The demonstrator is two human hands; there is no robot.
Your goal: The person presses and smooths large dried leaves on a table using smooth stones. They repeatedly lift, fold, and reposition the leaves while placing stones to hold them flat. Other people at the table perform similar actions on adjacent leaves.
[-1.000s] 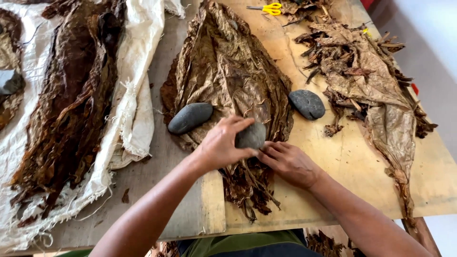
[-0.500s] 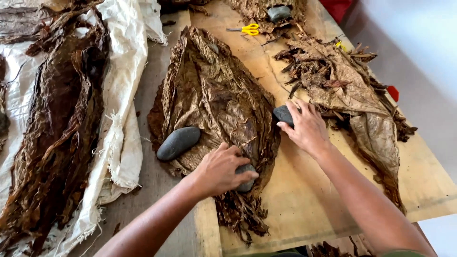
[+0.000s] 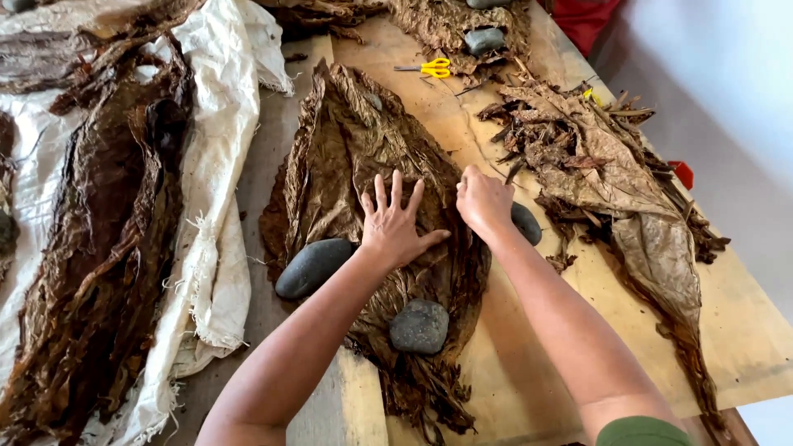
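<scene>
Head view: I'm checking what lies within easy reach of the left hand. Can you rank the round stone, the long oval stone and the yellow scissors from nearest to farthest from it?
From the left hand, pressed flat on the leaf pile:
1. Long oval stone, to its left at the pile's edge.
2. Round stone, below it toward the person; too close to the first to call.
3. Yellow scissors, clearly farthest, at the table's far side.

Dry wrinkled matt leaf pile (image 3: pixel 363 157); smooth matt stone (image 3: pixel 420 326); bare plywood board (image 3: pixel 529 347)
</scene>
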